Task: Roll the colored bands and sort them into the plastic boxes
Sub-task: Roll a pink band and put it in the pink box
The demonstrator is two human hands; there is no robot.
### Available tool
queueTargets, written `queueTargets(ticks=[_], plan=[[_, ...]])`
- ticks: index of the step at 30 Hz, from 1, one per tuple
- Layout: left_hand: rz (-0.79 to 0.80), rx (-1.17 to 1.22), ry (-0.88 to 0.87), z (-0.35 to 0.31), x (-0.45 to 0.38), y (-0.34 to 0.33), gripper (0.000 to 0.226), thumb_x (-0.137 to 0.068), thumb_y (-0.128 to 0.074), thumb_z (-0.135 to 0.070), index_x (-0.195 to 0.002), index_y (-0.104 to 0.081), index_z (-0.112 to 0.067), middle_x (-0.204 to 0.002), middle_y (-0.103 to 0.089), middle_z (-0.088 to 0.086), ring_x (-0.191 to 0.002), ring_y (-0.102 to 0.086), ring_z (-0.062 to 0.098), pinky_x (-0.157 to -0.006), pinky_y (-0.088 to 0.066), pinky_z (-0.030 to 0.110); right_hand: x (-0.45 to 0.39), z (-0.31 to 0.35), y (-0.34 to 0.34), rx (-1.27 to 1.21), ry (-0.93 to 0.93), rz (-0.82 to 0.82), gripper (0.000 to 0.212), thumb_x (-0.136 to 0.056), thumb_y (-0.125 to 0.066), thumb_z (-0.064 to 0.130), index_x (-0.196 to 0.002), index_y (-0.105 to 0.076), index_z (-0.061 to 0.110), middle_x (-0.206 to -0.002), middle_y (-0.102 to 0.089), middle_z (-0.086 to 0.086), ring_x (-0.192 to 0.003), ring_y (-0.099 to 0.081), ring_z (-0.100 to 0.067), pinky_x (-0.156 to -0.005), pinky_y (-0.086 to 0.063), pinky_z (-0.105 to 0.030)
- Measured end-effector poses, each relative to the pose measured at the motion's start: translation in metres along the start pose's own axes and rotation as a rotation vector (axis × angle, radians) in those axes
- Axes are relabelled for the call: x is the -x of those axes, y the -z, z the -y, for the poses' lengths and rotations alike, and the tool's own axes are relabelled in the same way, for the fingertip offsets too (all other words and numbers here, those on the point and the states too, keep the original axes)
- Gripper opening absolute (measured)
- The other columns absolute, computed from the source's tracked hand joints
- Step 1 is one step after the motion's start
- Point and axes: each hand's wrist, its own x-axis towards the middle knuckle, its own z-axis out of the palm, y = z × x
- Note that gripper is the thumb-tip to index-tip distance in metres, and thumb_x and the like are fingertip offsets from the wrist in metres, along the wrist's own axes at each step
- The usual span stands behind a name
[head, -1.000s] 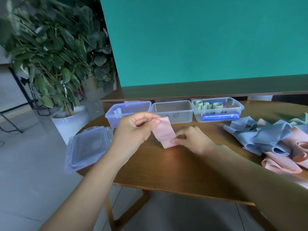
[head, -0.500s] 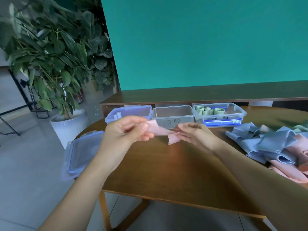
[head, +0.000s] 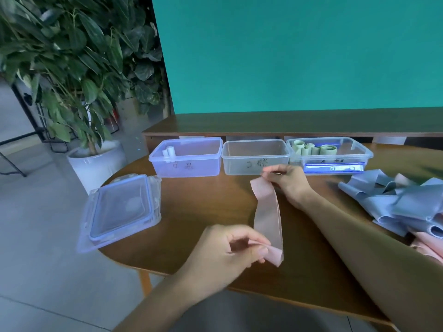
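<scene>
Stretching a pink band [head: 268, 213] over the table [head: 206, 204], I pinch its near end with my left hand [head: 225, 255] and its far end with my right hand [head: 288, 182]. Three boxes [head: 255, 156] stand beyond, loose bands [head: 402, 207] at right.

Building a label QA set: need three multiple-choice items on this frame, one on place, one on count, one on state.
1. Where are the green rolls?
A. left box
B. middle box
C. right box

2. How many open boxes stand in the row?
A. two
B. three
C. four

3. How is the pink band held?
A. left hand and right hand each pinch an end
B. it lies loose on the table
C. one hand only

Key: 1 C, rolls stand in the rightmost box. 2 B, three side by side. 3 A, band stretches between both hands.
</scene>
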Motion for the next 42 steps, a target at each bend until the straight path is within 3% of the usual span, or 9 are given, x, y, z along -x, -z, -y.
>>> queueTargets(ticks=[8,13,16,19,23,26,32,36,42], plan=[[0.049,-0.107,-0.029,-0.008,0.003,-0.013,0.008,-0.093,-0.071,-0.029,-0.097,-0.078,-0.031,-0.092,-0.075,-0.024,-0.088,-0.069,-0.002,-0.075,-0.050,0.013,-0.019,0.000,-0.010,-0.113,0.010,-0.058,0.012,-0.085,-0.080,0.010,-0.094,-0.079,0.017,-0.101,-0.077,-0.005,-0.102,-0.072,-0.024,-0.099,-0.056,-0.044],[-0.017,-0.229,-0.004,0.001,-0.001,-0.019,0.014,-0.092,-0.069,-0.040,-0.101,-0.079,-0.036,-0.096,-0.070,-0.031,-0.096,-0.063,-0.009,-0.076,-0.048,0.007,-0.016,-0.003,-0.016,0.455,0.235,-0.031,0.013,-0.096,-0.067,0.015,-0.106,-0.075,0.018,-0.116,-0.073,0.000,-0.110,-0.066,-0.012,-0.090,-0.043,-0.005],[-0.003,-0.238,-0.029,0.005,0.000,-0.021,0.009,-0.091,-0.072,-0.038,-0.098,-0.078,-0.038,-0.097,-0.068,-0.035,-0.097,-0.063,-0.010,-0.077,-0.046,0.005,-0.002,-0.009,-0.012,0.723,0.344,-0.082,0.019,-0.099,-0.061,0.014,-0.114,-0.072,0.011,-0.123,-0.069,-0.008,-0.115,-0.064,-0.022,-0.091,-0.041,-0.015],[-0.035,-0.239,-0.050,0.007,0.001,-0.020,0.009,-0.089,-0.075,-0.036,-0.097,-0.079,-0.035,-0.094,-0.069,-0.031,-0.093,-0.065,-0.005,-0.073,-0.048,0.008,0.015,-0.008,-0.006,0.770,0.462,-0.064,0.020,-0.097,-0.062,0.017,-0.113,-0.073,0.010,-0.118,-0.070,-0.009,-0.107,-0.066,-0.026,-0.092,-0.046,-0.023],[-0.064,-0.201,-0.063,0.008,0.004,-0.019,0.007,-0.087,-0.077,-0.031,-0.094,-0.079,-0.030,-0.084,-0.070,-0.028,-0.079,-0.065,0.000,-0.063,-0.043,0.010,0.025,-0.006,-0.007,1.002,0.306,0.259,0.053,-0.102,-0.043,0.054,-0.143,-0.052,0.022,-0.152,-0.048,0.002,-0.137,-0.046,-0.024,-0.115,-0.034,-0.042],[-0.034,-0.175,-0.074,0.008,0.007,-0.017,0.007,-0.089,-0.075,-0.027,-0.095,-0.080,-0.025,-0.083,-0.072,-0.026,-0.077,-0.067,0.003,-0.064,-0.044,0.010,0.025,-0.001,-0.011,1.121,0.188,0.322,0.065,-0.103,-0.026,0.062,-0.156,-0.033,0.026,-0.165,-0.026,0.007,-0.151,-0.024,-0.020,-0.123,-0.018,-0.045],[-0.038,-0.216,-0.079,0.003,0.011,-0.021,0.011,-0.091,-0.073,-0.028,-0.099,-0.080,-0.025,-0.083,-0.069,-0.033,-0.082,-0.065,-0.007,-0.065,-0.042,0.005,0.026,-0.003,-0.006,1.102,0.168,0.256,0.059,-0.101,-0.034,0.061,-0.145,-0.048,0.023,-0.157,-0.042,-0.001,-0.140,-0.042,-0.026,-0.117,-0.032,-0.043],[-0.070,-0.345,-0.095,0.007,0.014,-0.020,0.022,-0.086,-0.077,-0.038,-0.107,-0.077,-0.032,-0.077,-0.058,-0.042,-0.082,-0.060,-0.007,-0.069,-0.041,0.004,0.030,0.000,0.001,1.076,0.169,0.246,0.068,-0.096,-0.042,0.069,-0.150,-0.043,0.028,-0.156,-0.044,-0.001,-0.142,-0.040,-0.026,-0.119,-0.030,-0.044],[-0.058,-0.401,-0.139,0.018,0.014,-0.019,0.019,-0.086,-0.075,-0.042,-0.101,-0.078,-0.032,-0.096,-0.070,-0.024,-0.096,-0.063,-0.007,-0.081,-0.051,0.014,0.033,0.002,0.011,0.945,0.117,0.264,0.070,-0.088,-0.058,0.069,-0.148,-0.045,0.035,-0.152,-0.049,0.005,-0.139,-0.044,-0.020,-0.113,-0.038,-0.043]])
